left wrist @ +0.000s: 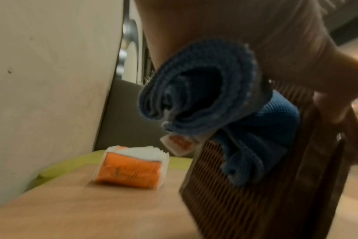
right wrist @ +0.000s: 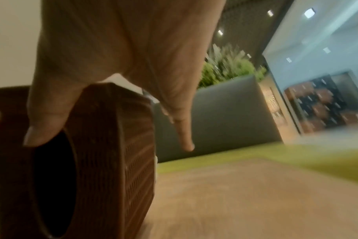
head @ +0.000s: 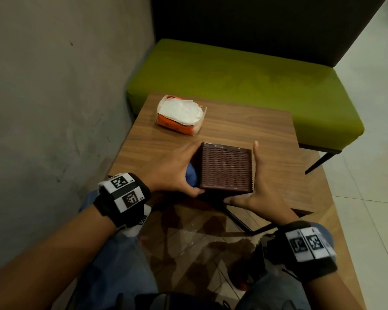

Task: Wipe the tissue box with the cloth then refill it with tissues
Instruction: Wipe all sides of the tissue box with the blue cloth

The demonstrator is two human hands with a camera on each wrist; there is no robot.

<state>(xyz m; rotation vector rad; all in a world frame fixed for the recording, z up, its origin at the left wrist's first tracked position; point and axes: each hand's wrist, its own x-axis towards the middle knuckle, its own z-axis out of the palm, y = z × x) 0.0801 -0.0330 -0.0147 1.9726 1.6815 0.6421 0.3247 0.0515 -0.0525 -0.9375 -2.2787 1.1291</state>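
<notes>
The wooden table (head: 244,128) carries an opened, seemingly orange tissue pack (head: 179,117).

A bare grey concrete wall (head: 61,90) runs along the left, marked with small scuffs. Against it stands a wooden table (head: 244,128) with a walnut grain, its near part a glossy pane that mirrors the floor tiles. Beyond the table sits a bench with a lime-green seat cushion (head: 244,70) and a tall dark backrest (head: 267,21) (1 thin black leg (head: 318,163) shows at its right end). The floor (head: 372,108) to the right is laid in pale, shiny tiles. In the right wrist view, green foliage (right wrist: 229,64) rises behind the backrest, and small rectangular ceiling lights (right wrist: 309,13) glow over a bright, blurred space further off.
</notes>
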